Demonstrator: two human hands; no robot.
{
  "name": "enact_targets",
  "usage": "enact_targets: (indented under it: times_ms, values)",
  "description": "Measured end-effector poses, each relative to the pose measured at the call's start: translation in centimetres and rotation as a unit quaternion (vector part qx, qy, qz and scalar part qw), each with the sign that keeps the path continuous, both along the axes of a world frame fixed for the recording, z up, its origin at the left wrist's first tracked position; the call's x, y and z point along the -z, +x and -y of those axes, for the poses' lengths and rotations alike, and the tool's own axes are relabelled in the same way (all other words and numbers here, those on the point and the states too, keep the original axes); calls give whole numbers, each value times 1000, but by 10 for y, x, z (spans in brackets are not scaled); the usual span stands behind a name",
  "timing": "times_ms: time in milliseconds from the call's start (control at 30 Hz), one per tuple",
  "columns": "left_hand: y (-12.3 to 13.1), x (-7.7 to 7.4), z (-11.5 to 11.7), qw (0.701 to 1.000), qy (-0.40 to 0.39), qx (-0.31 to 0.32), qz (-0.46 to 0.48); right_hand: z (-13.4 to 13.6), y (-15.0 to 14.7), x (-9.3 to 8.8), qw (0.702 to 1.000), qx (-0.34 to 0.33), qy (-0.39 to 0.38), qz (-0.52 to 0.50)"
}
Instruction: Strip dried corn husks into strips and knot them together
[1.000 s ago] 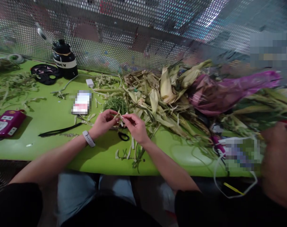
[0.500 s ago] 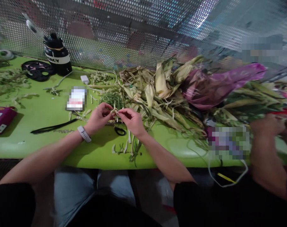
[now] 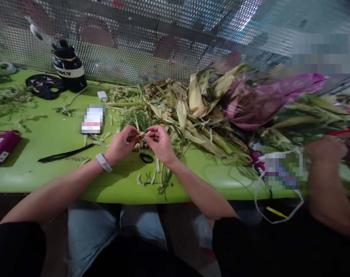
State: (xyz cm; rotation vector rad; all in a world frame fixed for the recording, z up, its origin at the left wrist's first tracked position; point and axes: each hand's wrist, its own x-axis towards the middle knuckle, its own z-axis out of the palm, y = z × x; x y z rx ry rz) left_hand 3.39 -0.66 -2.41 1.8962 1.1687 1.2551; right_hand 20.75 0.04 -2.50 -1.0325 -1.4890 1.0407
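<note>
My left hand and my right hand meet above the green table, thumb and fingertips closed in a pinch. Between them runs a small pale strip of corn husk, partly covered by the fingers. A bunch of thin green strands lies just behind my hands. Below them rests the black loop handle of scissors, the rest of it hidden. Cut husk pieces are scattered near the front edge.
Dried corn husks and a pink plastic bag heap up behind, to the right. A phone, dark bottle and purple power strip are on the left. Another person's hand works at far right.
My hands stay in nearly the same place, still pinching the husk strip; the right fingers have shifted slightly. At far right, the other person's hands and the white cord have moved a little.
</note>
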Motion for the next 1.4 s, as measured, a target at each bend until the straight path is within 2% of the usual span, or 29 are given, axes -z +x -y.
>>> enact_targets:
  times_ms: [167,367,500,700,767,867,1100,1267,1400]
  values:
    - [0,0,1,1000,-1,-2,-4,1,0,-1,1000,-17,-5,9]
    - [1,1,0,999,-19,37,4,-1,1,1,1000,-21,17,-3]
    - [-1,-4,-1,996,-60,42,46,1,4,-1,999,-34,28,20]
    - [-4,-7,-2,987,-114,85,76,4,8,-11,985,29,126,116]
    - [-4,-5,-3,983,-120,94,101,4,9,-13,981,44,135,129]
    - [-3,-3,-4,980,-118,101,121,2,9,-13,985,45,108,124]
    - [-4,-1,-4,981,-118,136,79,-2,4,-6,998,29,49,35]
    - [-9,-2,-8,974,-115,182,69,-6,4,-11,995,-4,-67,-67]
    - [-8,-5,-6,969,-107,214,53,-9,7,-13,990,-34,-129,-37]
